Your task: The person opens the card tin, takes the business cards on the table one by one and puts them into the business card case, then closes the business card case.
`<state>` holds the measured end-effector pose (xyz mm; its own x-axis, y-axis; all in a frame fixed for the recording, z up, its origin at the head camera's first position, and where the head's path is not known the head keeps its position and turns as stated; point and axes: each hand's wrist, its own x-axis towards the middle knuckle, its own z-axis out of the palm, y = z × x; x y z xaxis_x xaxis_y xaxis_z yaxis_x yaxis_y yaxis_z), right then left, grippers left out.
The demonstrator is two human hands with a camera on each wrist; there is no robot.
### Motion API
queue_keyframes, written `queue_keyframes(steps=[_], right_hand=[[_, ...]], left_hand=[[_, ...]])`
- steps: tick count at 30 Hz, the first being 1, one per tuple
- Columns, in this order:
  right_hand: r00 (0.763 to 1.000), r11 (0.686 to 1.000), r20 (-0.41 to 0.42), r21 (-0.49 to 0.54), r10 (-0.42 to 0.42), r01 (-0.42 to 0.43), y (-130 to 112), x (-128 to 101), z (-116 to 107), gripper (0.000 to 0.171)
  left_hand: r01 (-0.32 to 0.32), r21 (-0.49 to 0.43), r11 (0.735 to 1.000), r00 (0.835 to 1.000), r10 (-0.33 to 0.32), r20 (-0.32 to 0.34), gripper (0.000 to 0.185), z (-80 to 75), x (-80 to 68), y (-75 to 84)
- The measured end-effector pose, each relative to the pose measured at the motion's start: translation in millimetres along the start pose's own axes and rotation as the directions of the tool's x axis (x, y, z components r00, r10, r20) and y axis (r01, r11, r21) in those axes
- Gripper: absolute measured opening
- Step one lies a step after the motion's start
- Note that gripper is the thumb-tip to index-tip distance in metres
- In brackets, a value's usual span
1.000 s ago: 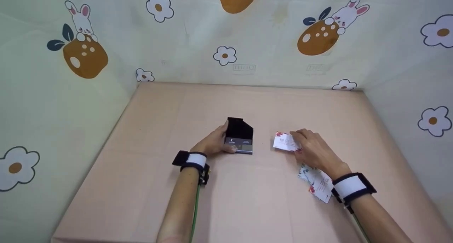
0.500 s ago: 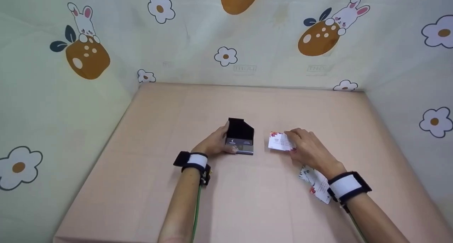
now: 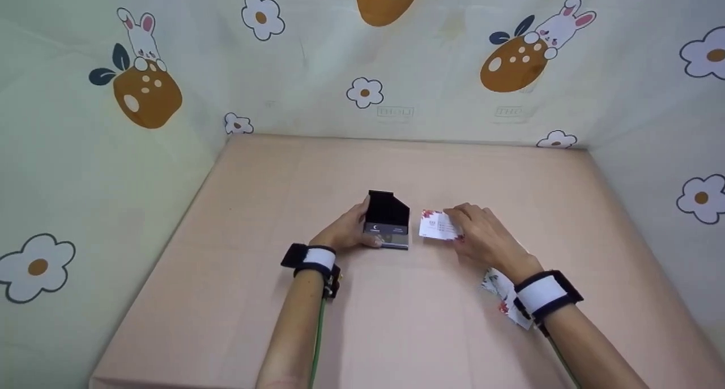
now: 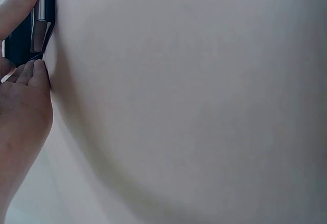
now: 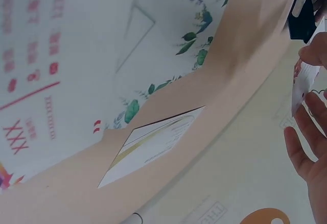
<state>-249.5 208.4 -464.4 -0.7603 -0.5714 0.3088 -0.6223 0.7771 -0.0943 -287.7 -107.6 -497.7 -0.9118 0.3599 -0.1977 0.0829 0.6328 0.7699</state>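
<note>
Left hand (image 3: 345, 233) is wrapped around the left side of the black card case (image 3: 388, 222), thumb at its front corner and fingers curled behind it, so the case is gripped and sits on the pink table (image 3: 396, 315) with its lid flipped up. In the left wrist view you just see fingertips (image 4: 36, 73) against the dark edge of the case (image 4: 41, 20). Right hand (image 3: 481, 239) is just to the right of the case, pinching a white card (image 3: 436, 227) with red print between thumb and fingers; the card's left edge is close to the case but not touching it. A loose pile of cards (image 3: 504, 298) lies on the table further right of the case and nearer the person, partly hidden by the right wrist strap (image 3: 544, 293). From the right wrist view those cards (image 5: 82, 66) fill most of the picture.
</note>
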Motion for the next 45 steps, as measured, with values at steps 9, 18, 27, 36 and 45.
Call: queue_keyframes(steps=[9,18,27,36,45], right_hand=[[0.996,0.997,-0.054,0.001,-0.073,0.074,-12.3,20.0,7.1,0.062],[0.993,0.995,-0.060,-0.007,-0.103,0.103,-24.8,40.1,10.2,0.060],[0.995,0.995,-0.029,0.026,-0.099,0.100,-33.5,56.8,15.2,0.058],[0.993,0.993,0.007,0.031,-0.118,0.118,-41.3,70.5,23.0,0.058],[0.993,0.992,0.045,0.066,-0.108,0.105,-47.4,75.4,29.3,0.058]], left_hand=[[0.006,-0.024,1.000,1.000,-0.006,-0.008,0.118,0.1,0.2,0.0],[-0.015,-0.033,0.999,1.000,0.015,0.000,0.116,0.1,-1.6,1.7],[-0.045,-0.052,0.998,0.999,0.045,-0.005,0.116,-0.4,-3.0,0.8],[0.012,-0.077,0.997,1.000,-0.012,0.003,0.116,2.6,-2.9,1.5],[-0.019,-0.075,0.997,1.000,0.018,-0.006,0.115,2.7,-3.2,2.2]])
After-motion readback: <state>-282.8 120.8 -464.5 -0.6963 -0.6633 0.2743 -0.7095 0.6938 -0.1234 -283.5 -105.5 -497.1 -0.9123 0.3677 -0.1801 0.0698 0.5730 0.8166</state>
